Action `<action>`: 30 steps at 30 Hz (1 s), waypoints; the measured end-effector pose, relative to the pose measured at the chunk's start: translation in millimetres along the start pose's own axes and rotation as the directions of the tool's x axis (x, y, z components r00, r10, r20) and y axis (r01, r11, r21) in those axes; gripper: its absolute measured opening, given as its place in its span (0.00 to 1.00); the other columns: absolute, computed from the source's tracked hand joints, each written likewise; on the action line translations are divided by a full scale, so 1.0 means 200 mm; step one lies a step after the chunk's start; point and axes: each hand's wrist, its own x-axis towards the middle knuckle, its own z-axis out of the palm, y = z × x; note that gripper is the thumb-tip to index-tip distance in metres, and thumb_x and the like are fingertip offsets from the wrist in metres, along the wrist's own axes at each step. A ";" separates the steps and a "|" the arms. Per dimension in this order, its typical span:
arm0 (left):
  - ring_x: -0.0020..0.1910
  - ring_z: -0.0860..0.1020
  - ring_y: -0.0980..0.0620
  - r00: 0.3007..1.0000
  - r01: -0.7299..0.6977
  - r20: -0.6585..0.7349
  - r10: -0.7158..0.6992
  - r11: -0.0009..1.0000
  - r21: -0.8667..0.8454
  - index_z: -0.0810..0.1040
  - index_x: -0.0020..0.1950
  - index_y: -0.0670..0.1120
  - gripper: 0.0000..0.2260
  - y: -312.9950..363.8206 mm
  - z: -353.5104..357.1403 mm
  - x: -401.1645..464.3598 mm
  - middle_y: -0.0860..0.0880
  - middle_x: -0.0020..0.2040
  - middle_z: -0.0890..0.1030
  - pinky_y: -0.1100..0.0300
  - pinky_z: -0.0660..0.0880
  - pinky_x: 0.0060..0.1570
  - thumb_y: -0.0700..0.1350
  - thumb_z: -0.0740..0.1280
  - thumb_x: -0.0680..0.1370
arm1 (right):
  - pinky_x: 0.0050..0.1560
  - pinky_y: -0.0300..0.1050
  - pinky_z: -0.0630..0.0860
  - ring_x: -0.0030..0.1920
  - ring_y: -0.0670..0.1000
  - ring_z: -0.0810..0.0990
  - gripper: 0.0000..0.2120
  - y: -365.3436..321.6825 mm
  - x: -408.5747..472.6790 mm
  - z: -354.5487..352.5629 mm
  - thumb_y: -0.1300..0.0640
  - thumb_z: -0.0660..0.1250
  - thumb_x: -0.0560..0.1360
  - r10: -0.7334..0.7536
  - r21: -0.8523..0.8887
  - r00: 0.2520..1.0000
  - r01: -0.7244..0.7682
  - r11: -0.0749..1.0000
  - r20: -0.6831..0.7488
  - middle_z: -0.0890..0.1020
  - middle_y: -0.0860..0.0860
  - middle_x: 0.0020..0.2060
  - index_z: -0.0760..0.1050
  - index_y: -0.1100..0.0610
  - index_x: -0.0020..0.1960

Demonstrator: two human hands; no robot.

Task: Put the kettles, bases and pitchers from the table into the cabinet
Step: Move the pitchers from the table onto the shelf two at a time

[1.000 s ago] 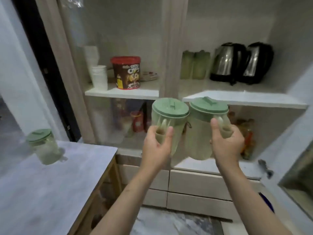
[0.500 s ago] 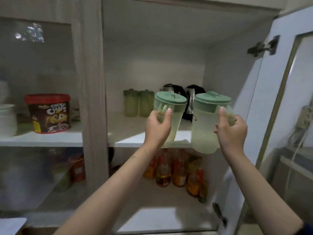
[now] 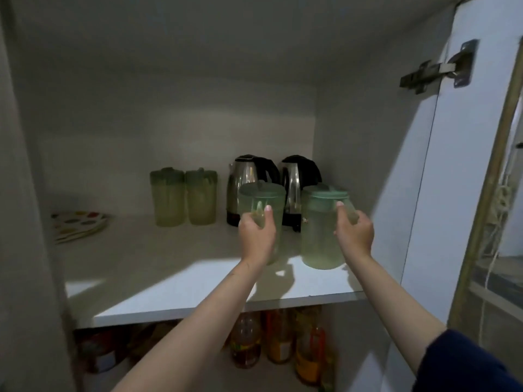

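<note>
My left hand (image 3: pixel 256 236) grips the handle of a pale green pitcher (image 3: pixel 271 202) with a green lid, held just above the white cabinet shelf (image 3: pixel 175 281). A second green pitcher (image 3: pixel 318 236) is in my right hand (image 3: pixel 355 233); its bottom sits at or just over the shelf near the right wall. Behind them stand two steel kettles with black handles, one (image 3: pixel 244 176) left and one (image 3: pixel 297 174) right, on dark bases. Two more green pitchers (image 3: pixel 167 198) (image 3: pixel 201 198) stand at the back centre.
A stack of dotted plates (image 3: pixel 77 226) lies at the shelf's back left. Several bottles (image 3: pixel 278 340) stand on the shelf below. The cabinet door (image 3: pixel 464 165) hangs open on the right, its hinge (image 3: pixel 435 69) up high. The cabinet side wall (image 3: pixel 348 154) is close to the right pitcher.
I have come close to the cabinet and both hands have carried the pitchers forward and down onto the shelf area in front of the kettles. The table has left the view.
</note>
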 end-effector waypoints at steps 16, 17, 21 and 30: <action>0.49 0.78 0.44 0.993 0.116 0.004 -0.116 0.993 0.020 0.71 0.47 0.49 0.12 -0.04 0.22 0.27 0.46 0.48 0.80 0.54 0.75 0.53 0.57 0.63 0.77 | 0.47 0.44 0.69 0.53 0.59 0.78 0.21 0.09 0.31 0.26 0.44 0.66 0.75 0.119 -0.074 0.992 -0.115 0.991 0.041 0.77 0.55 0.48 0.72 0.61 0.56; 0.51 0.79 0.43 0.994 0.110 0.003 -0.110 0.994 0.022 0.72 0.50 0.47 0.14 -0.04 0.22 0.25 0.44 0.50 0.81 0.52 0.75 0.55 0.57 0.63 0.76 | 0.48 0.45 0.69 0.55 0.60 0.78 0.22 0.08 0.29 0.25 0.44 0.66 0.75 0.120 -0.086 0.992 -0.117 0.989 0.036 0.77 0.56 0.50 0.71 0.62 0.57; 0.57 0.77 0.40 0.985 0.170 -0.015 -0.170 0.985 0.037 0.71 0.58 0.43 0.29 -0.02 0.21 0.20 0.43 0.56 0.78 0.46 0.75 0.58 0.64 0.65 0.68 | 0.61 0.50 0.68 0.64 0.63 0.70 0.31 0.01 0.17 0.16 0.43 0.67 0.74 0.042 -0.200 0.998 -0.050 0.978 -0.046 0.68 0.63 0.64 0.66 0.66 0.65; 0.64 0.69 0.44 0.983 0.181 -0.047 -0.179 0.983 0.031 0.62 0.65 0.47 0.31 -0.03 -0.06 -0.14 0.45 0.67 0.66 0.45 0.74 0.59 0.63 0.67 0.71 | 0.67 0.42 0.61 0.72 0.52 0.62 0.32 -0.20 -0.41 -0.05 0.45 0.65 0.76 -0.201 -0.063 0.962 0.216 0.974 0.187 0.63 0.53 0.72 0.59 0.59 0.73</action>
